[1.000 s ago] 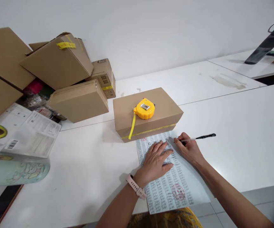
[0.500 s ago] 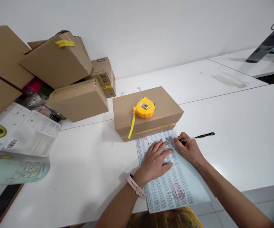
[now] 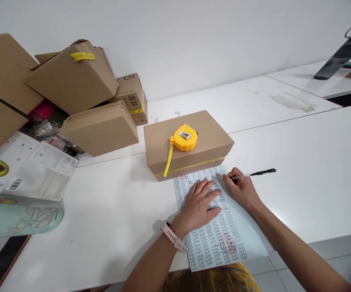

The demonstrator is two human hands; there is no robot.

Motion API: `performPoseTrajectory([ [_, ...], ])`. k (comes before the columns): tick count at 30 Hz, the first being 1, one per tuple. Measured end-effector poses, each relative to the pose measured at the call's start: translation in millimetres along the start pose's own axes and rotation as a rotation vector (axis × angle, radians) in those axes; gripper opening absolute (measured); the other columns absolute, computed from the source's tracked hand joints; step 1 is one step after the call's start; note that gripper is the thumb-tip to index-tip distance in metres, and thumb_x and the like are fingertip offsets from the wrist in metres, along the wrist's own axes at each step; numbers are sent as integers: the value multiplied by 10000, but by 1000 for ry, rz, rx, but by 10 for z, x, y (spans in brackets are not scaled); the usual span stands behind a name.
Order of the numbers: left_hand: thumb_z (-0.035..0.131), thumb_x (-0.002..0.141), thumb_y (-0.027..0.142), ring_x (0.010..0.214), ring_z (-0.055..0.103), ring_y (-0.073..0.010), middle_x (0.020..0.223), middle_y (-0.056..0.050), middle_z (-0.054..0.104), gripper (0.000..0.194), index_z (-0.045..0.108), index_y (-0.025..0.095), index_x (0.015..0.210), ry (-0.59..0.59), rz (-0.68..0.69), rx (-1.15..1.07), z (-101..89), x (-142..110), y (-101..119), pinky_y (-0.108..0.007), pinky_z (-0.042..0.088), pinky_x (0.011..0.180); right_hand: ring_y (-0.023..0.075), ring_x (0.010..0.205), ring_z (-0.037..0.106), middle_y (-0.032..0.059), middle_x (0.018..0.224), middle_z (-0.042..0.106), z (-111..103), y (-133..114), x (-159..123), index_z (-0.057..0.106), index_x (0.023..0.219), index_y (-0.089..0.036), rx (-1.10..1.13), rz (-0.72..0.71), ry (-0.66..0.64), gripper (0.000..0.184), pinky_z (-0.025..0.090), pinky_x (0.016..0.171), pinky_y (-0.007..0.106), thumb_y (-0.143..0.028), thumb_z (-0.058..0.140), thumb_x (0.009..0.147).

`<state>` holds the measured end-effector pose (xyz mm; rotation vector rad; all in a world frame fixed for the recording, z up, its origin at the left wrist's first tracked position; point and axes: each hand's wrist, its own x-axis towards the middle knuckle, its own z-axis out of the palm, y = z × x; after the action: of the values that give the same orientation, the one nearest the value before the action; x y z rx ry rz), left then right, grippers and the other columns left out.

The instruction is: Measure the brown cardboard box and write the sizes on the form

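Observation:
A printed sheet [image 3: 221, 239] covered in small text, with a red stamp near its lower edge, lies on the white table [image 3: 108, 219]. My left hand [image 3: 198, 202] rests flat on the sheet, fingers spread, a pale pink watch on the wrist. My right hand [image 3: 242, 190] is closed on a black pen [image 3: 254, 174], its tip touching the sheet's top right part. Just beyond the sheet stands a closed cardboard box [image 3: 215, 140] with yellow tape. A yellow tape measure [image 3: 184, 140] sits on its lid, its strap hanging over the front.
Several cardboard boxes [image 3: 72, 81] are piled at the back left, with printed cartons [image 3: 26, 170] and a pale green bottle [image 3: 20, 219] lying at the left edge. A dark object [image 3: 339, 56] leans on another table at the far right. The wall is close behind.
Hardly anything has changed: both hands stay on the sheet, and the pen has shifted only slightly as the view drifts a little.

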<state>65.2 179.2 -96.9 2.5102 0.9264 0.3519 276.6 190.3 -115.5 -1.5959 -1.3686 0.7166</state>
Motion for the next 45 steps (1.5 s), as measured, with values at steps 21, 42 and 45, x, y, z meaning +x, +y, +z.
performPoseTrajectory([
  [21, 604, 977, 416, 1537, 284, -272, 1628, -101, 391, 503, 529, 215, 1431, 10, 3, 7, -10, 3, 9, -466, 257, 1273, 100, 481, 371, -60, 527, 436, 4, 7, -2, 454, 684, -235, -29, -2, 5, 330, 296, 456, 250, -440, 622, 880],
  [42, 602, 980, 422, 1543, 272, -267, 1638, -96, 375, 502, 521, 221, 1433, -7, -9, 10, -10, 3, 13, -470, 251, 1273, 110, 484, 405, -56, 532, 464, -18, -54, -19, 466, 707, -239, -42, 20, 40, 319, 326, 467, 255, -460, 623, 874],
  [45, 598, 981, 423, 1542, 274, -264, 1633, -97, 384, 499, 519, 227, 1433, 7, -2, 1, -8, -1, 8, -476, 259, 1269, 112, 474, 400, -56, 514, 460, -14, -48, -17, 468, 705, -240, -53, 9, 22, 337, 320, 456, 257, -486, 626, 875],
])
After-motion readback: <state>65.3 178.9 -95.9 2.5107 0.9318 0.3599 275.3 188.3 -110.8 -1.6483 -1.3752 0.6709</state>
